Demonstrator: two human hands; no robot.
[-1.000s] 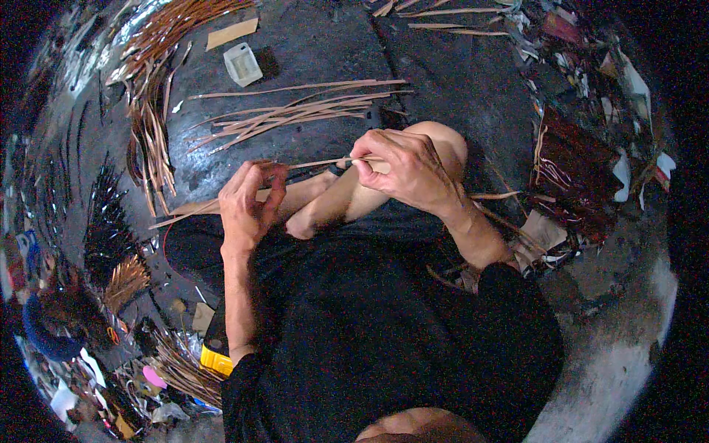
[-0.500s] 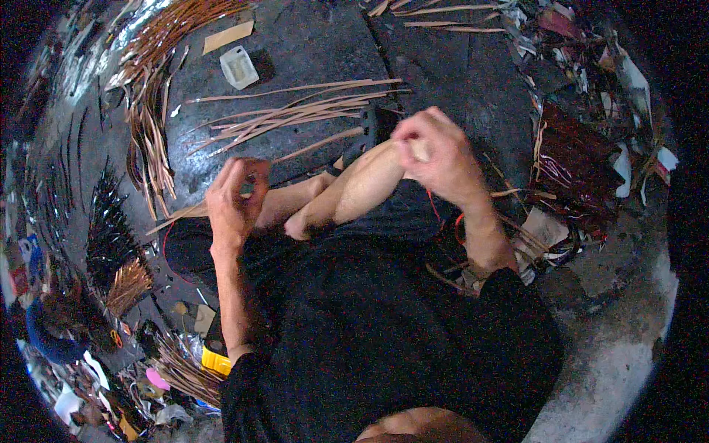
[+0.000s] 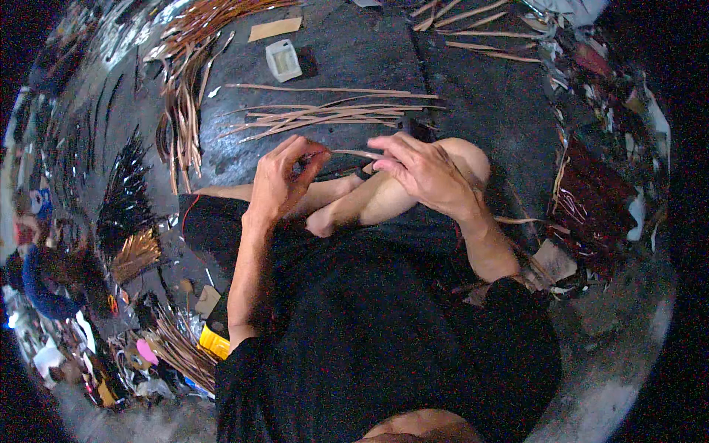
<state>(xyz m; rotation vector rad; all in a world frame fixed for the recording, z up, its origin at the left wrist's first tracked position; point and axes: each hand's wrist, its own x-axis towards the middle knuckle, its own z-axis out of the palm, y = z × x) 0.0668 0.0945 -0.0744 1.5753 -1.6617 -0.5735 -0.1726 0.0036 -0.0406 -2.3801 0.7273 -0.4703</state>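
Over there on the far floor [image 3: 362, 55] I see a white box [image 3: 283, 65], just beyond it a tan card [image 3: 275, 29]. To the left lies something blue [image 3: 38, 286], curved; nearer, a pink scrap [image 3: 146, 351] and something yellow [image 3: 214, 342]. At right, a dark red heap [image 3: 597, 193].

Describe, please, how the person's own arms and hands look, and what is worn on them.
The left hand and the right hand are bare, without gloves. Both forearms are bare too; I can see no watch, bracelet or cable on them. The short sleeves of a plain black shirt end near the elbows. Small skin markings cannot be told in this grainy picture.
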